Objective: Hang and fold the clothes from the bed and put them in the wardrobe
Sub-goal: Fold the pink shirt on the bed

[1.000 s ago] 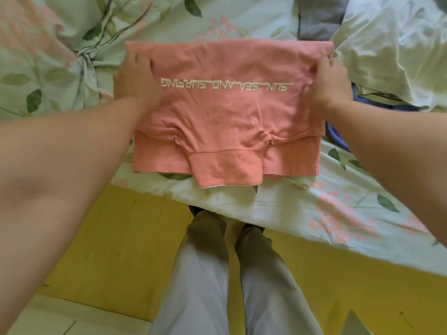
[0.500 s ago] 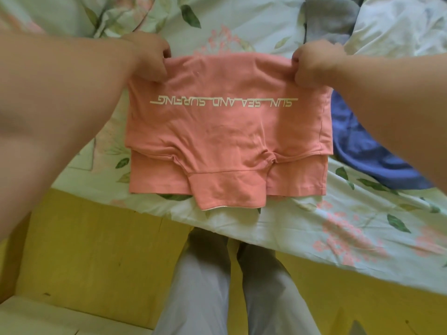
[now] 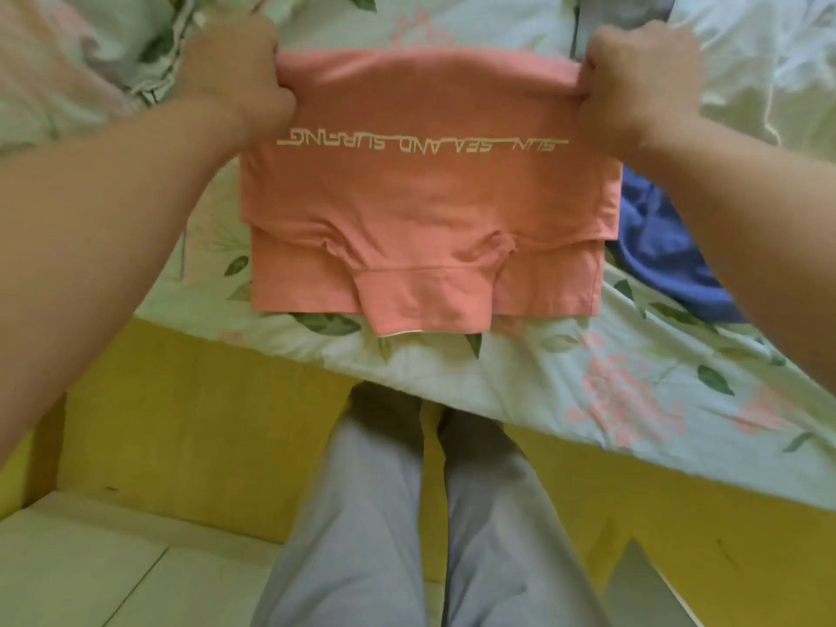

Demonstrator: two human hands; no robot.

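A folded pink T-shirt (image 3: 425,205) with white upside-down lettering lies near the front edge of the bed (image 3: 633,391). Its collar end points toward me. My left hand (image 3: 235,79) grips the far left corner of the shirt's folded edge. My right hand (image 3: 638,88) grips the far right corner. Both hands hold that far edge slightly raised off the floral sheet while the near part rests on it.
A blue garment (image 3: 660,260) lies on the bed right of the shirt, and a grey one (image 3: 619,20) at the top. A crumpled floral duvet (image 3: 113,47) fills the left. My legs in grey trousers (image 3: 407,513) stand against the yellow bed frame (image 3: 181,409).
My hands moved from the shirt's sides up to its far corners and gripped them. The far edge has lifted a little and the shirt sits closer to the bed's front edge.
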